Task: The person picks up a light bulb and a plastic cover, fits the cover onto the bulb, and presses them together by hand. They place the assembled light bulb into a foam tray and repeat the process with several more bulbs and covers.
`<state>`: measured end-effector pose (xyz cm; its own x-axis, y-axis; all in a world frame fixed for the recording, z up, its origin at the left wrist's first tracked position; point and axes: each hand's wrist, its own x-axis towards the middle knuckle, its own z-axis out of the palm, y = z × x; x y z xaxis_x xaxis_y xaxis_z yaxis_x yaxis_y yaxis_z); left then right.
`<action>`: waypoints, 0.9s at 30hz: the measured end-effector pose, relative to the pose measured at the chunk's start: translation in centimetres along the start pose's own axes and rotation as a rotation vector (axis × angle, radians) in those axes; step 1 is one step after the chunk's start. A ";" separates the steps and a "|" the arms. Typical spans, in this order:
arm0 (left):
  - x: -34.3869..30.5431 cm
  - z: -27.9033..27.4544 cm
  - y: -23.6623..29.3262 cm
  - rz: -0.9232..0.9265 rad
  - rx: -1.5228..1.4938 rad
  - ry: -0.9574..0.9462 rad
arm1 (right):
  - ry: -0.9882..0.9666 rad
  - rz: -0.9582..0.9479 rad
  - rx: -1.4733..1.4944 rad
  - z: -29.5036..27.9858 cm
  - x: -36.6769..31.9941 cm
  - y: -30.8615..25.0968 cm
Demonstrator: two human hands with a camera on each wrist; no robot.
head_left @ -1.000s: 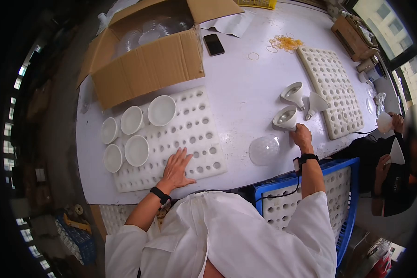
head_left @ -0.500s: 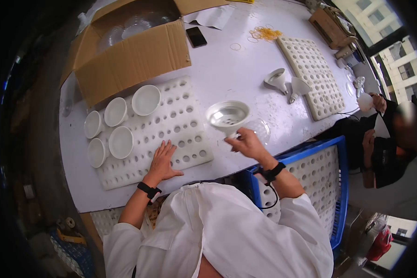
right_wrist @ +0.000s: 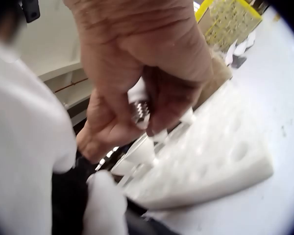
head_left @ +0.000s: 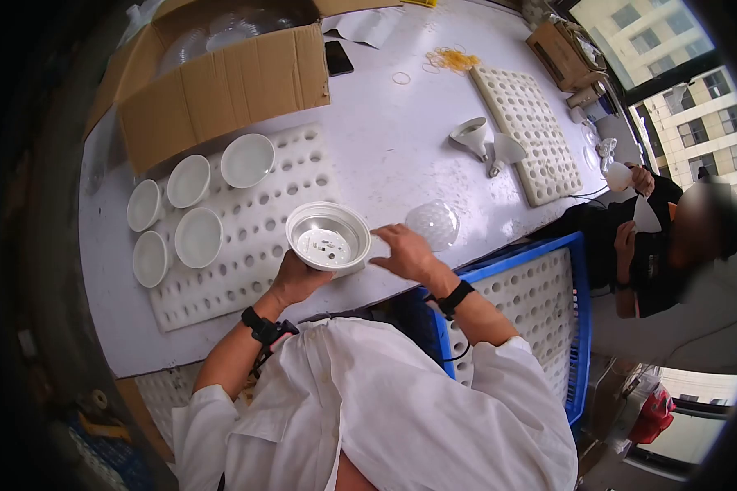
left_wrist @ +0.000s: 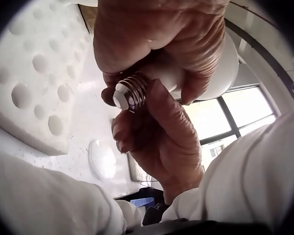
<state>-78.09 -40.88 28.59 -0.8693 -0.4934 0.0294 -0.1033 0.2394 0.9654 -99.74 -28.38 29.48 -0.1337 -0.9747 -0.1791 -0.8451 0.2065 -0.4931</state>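
Lamp housing [head_left: 327, 237], white plastic, cone-shaped, open side up, is in the left hand [head_left: 297, 281], fingers curled round its neck. Right hand [head_left: 408, 252] has bent fingers by the silvery threaded metal base [left_wrist: 131, 93], can't really tell if they're pinching it. Clear faceted dome [head_left: 434, 224] is just beyond them.

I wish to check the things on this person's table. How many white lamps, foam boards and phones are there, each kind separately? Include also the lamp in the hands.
White lamps: 8 (5 standing, 2 lying loose, 1 in the left hand)
Foam boards: 2
Phones: 1
Total: 11
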 end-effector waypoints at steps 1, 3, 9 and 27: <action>-0.3 -0.4 -0.1 0.001 -0.004 0.006 | 0.015 0.069 -0.129 -0.3 0.0 2.7; -1.0 -0.8 0.0 -0.232 -0.336 0.007 | -0.075 0.262 -0.331 -1.4 -0.1 5.9; -1.9 -1.6 -0.5 -0.201 -0.270 0.074 | -0.284 0.411 -0.476 -2.1 -0.2 8.5; -2.8 -2.5 -0.3 -0.299 -0.071 0.201 | 0.067 0.242 -0.229 -3.7 0.2 7.6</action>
<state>-74.45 -41.64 28.81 -0.6927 -0.6890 -0.2134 -0.2986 0.0046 0.9544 -108.08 -27.36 28.84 -0.3721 -0.9046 -0.2078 -0.8780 0.4157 -0.2375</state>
